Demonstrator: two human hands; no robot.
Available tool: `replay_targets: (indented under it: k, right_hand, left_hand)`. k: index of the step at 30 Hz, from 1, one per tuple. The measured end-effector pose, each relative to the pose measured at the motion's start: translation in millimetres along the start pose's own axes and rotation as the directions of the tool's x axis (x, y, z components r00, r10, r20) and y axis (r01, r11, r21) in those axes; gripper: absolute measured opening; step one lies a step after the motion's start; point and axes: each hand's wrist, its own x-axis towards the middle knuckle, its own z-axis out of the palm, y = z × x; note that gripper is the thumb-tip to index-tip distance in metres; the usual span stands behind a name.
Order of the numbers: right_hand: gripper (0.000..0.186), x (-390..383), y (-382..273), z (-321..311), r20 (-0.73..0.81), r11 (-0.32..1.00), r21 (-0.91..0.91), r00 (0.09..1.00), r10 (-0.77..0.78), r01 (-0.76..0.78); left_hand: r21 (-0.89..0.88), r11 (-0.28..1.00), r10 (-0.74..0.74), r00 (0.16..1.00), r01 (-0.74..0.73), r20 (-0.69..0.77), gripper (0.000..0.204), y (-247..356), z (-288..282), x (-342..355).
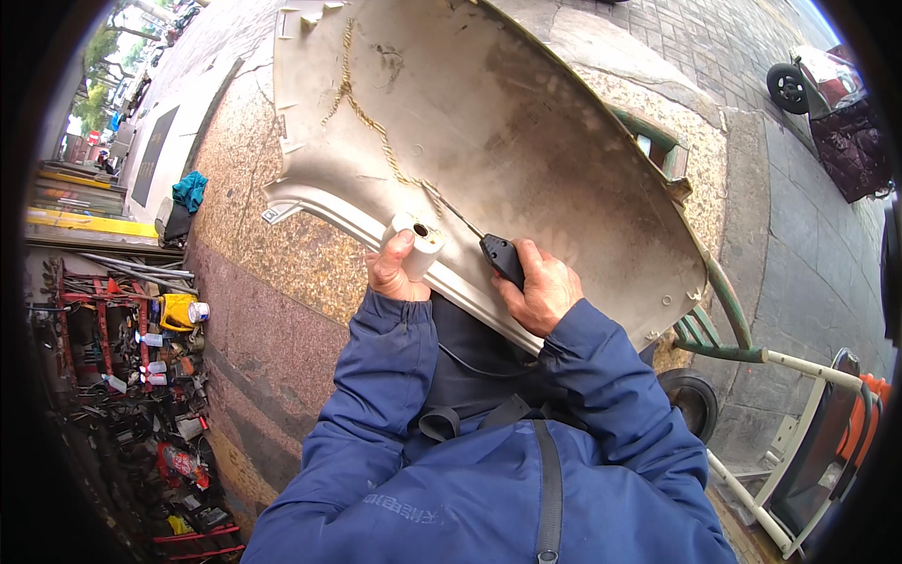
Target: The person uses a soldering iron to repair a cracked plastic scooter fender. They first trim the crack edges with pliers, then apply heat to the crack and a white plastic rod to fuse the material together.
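Note:
A large grimy off-white curved plastic panel (554,160) rests across my lap, with a branching, bumpy yellowish seam (381,141) along its inner face. My left hand (399,273) grips a white hollow block (423,246) at the panel's lower rim, thumb pressed on its side. In my right hand (540,291) is a black-handled tool (498,258) with a thin metal shaft, held closed around the handle. The shaft points up-left, its tip at the lower end of the seam. A dark cable hangs below the panel.
A green metal frame (719,291) stands behind the panel, and a pale tubular frame (780,442) with a tyre (686,399) at lower right. A cluttered tool rack (141,376) lines the left. A wheeled cart (827,132) is upper right; teal cloth (188,193) lies upper left.

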Motion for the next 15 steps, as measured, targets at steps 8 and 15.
replay_targets:
  k: [8, 15]
  right_hand:
    - [0.043, 0.7, 0.1, 0.1, 0.012, 1.0, -0.009, 1.0, -0.007, 0.007]
    - [0.04, 0.1, -1.4, 0.7, -0.022, 1.0, 0.001, 1.0, 0.013, -0.013]
  left_hand:
    - [-0.02, 1.0, -0.011, 1.0, 0.012, 0.017, 0.048, -0.3, -2.5, 1.5]
    - [-0.039, 0.999, -0.021, 1.0, 0.022, 0.02, 0.049, -1.3, -2.9, 1.3]
